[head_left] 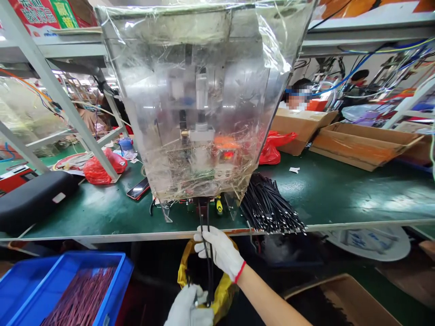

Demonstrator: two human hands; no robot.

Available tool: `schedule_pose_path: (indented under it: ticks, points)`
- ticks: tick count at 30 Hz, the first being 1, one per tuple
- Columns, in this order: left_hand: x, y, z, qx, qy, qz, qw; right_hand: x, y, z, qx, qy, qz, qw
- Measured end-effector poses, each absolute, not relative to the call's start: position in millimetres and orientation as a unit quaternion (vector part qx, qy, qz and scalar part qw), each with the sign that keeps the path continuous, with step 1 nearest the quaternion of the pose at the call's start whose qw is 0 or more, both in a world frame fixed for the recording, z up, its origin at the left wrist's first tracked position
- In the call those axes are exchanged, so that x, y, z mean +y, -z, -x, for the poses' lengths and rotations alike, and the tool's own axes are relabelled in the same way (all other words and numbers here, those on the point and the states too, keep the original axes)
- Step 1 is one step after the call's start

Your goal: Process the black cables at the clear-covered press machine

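Observation:
Two thin black cables [208,267] hang from beneath the clear machine cover [204,90] at the bench's front edge. My right hand [219,251], in a white glove with a red cuff, has its fingers around the cables just below the bench edge. Lower down, my gloved left hand [190,305] has curled fingers at the cables' lower ends; its exact grip is partly hidden. Behind both hands is a yellow bag [185,262] with a dark opening. A yellow-and-black tool [219,206] lies under the cover.
A pile of black cables [272,203] lies right of the cover. On the left are a phone [138,188], a red bag [103,166] and a blue bin [117,271] of dark red strips. Cardboard boxes [363,142] stand at the right; a person [299,95] is beyond.

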State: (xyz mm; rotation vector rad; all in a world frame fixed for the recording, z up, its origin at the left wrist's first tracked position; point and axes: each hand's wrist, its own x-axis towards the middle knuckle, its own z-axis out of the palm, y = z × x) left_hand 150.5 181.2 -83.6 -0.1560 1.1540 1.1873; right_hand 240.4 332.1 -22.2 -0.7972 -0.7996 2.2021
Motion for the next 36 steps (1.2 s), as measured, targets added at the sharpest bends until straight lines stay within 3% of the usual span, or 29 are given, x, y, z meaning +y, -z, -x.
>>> schedule_pose_path:
  ticks: [5, 9, 12, 36]
  points:
    - [209, 45, -159, 0.464, -0.581, 0.042, 0.667, 369, -3, -225, -0.305, -0.845, 0.286, 0.332]
    - [220, 20, -161, 0.436, -0.604, 0.076, 0.663, 370, 1, -224, -0.304, -0.858, 0.325, 0.255]
    - [221, 11, -160, 0.433, -0.607, 0.081, 0.661, 367, 6, -225, -0.309, -0.845, 0.362, 0.245]
    - [210, 43, -155, 0.448, -0.594, 0.1, 0.66, 394, 0, -210, -0.28, -0.852, 0.35, 0.272]
